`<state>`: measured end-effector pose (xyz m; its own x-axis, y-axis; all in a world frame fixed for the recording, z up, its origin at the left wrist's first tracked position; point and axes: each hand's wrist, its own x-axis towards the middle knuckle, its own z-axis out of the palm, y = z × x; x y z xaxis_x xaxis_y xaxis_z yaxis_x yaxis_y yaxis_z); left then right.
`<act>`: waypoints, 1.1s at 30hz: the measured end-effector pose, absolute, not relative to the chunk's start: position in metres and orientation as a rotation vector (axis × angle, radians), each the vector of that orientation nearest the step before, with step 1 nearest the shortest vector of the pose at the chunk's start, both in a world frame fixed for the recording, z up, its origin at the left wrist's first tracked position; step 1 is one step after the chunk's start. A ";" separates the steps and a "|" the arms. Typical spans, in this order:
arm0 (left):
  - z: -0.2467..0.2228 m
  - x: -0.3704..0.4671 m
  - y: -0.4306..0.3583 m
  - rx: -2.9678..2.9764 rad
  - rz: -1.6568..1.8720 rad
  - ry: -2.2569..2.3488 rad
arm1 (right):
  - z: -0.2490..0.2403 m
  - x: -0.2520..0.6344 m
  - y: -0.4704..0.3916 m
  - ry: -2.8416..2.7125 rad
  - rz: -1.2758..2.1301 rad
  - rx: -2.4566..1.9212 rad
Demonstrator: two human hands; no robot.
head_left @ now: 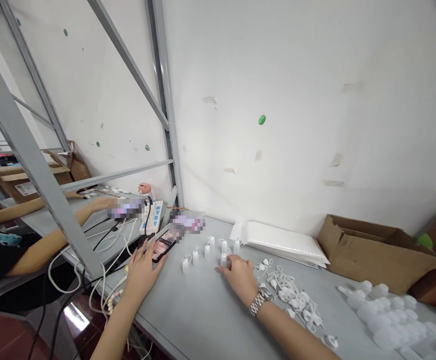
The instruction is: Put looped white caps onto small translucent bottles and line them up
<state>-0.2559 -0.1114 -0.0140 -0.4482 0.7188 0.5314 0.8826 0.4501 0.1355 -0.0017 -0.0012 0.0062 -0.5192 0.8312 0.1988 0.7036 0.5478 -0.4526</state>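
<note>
My left hand [144, 267] is at the near end of a smartphone [164, 244] with a lit screen, fingers along one side and thumb along the other. My right hand [239, 277] closes its thumb and fingers around a small white squeeze bottle [224, 260] with a looped cap, standing upright on the grey table [195, 310]. Several similar capped bottles [207, 251] stand in a loose group beside and behind it. Right of my right wrist lies a pile of white caps with loop straps [289, 295].
Uncapped translucent bottles [390, 315] cluster at right. Behind are a stack of white envelopes [283, 242] and an open cardboard box [379, 250]. A metal rack post [48, 170], power strip [152, 217] and cables border the left, where another person's arms [52, 240] reach over a neighbouring table.
</note>
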 end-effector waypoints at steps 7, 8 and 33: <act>-0.006 -0.258 -0.091 -1.553 -0.535 -2.255 | 0.021 0.023 -0.015 -2.367 0.380 -1.205; -0.005 -0.258 -0.088 -1.566 -0.530 -2.256 | 0.024 0.027 -0.018 -2.358 0.376 -1.196; 0.028 -0.181 -0.098 -1.665 -0.994 -1.905 | 0.013 0.185 -0.008 -2.195 -0.313 -1.200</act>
<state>-0.1805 -0.0978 0.0277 -0.1947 0.6706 0.7158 0.9707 0.0270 0.2387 0.1847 -0.0077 0.0129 -0.4031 0.6793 0.6133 0.8236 0.5615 -0.0805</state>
